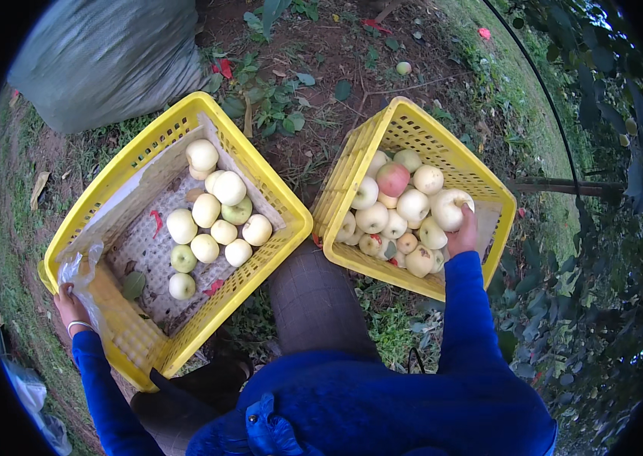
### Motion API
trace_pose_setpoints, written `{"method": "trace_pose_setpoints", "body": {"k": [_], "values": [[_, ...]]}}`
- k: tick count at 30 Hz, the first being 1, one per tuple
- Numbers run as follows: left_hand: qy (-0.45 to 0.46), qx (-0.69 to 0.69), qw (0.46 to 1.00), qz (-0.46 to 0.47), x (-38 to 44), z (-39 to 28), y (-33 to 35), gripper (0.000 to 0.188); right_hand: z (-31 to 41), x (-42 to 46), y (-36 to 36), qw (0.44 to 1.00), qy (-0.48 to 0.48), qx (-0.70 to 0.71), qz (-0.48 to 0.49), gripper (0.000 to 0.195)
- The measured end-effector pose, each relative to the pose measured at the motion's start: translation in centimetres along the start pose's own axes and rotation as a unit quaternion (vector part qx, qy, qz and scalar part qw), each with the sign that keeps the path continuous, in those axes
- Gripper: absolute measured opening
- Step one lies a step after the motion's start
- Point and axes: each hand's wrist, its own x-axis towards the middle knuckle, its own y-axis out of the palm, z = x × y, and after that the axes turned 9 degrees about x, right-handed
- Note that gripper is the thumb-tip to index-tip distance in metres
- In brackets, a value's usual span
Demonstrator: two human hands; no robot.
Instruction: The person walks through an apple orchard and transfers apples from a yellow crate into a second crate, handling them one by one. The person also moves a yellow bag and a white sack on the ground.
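My right hand (pixel 463 232) holds a large pale apple (pixel 451 208) over the pile in the right yellow plastic crate (pixel 362 263). Pale yellow-green apples (pixel 412 205) crowd that crate, along with one blushed red apple (pixel 393 179). Some have brown blemishes. At the near left corner of the left yellow plastic crate (pixel 253 285), my left hand (pixel 72 308) has its fingers closed on clear plastic film (pixel 84 267) against the rim. Several pale apples (pixel 206 211) lie grouped toward the right side of this crate, on its grey lining (pixel 144 251).
A large woven sack (pixel 110 62) stands beyond the left crate. My knee (pixel 318 302) is between the crates. One apple (pixel 403 68) lies on the soil behind. Leafy branches (pixel 595 273) hang at the right, near a thin black hose or cable (pixel 549 94).
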Motion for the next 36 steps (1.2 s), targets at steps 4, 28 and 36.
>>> {"method": "trace_pose_setpoints", "body": {"k": [4, 28, 36], "values": [[0.012, 0.004, 1.000, -0.006, 0.4, 0.8, 0.6, 0.022, 0.5, 1.7, -6.6, 0.988, -0.007, -0.020, -0.154, 0.050], [-0.075, -0.030, 0.997, -0.002, -2.0, -4.7, -3.6, 0.019, -12.9, -11.5, 31.7, 0.700, -0.271, -0.331, 0.572, 0.037], [-0.093, -0.048, 0.994, 0.008, -2.2, -5.4, -4.4, 0.019, -32.5, -13.3, 42.2, 0.558, -0.319, -0.638, 0.425, 0.056]]}}
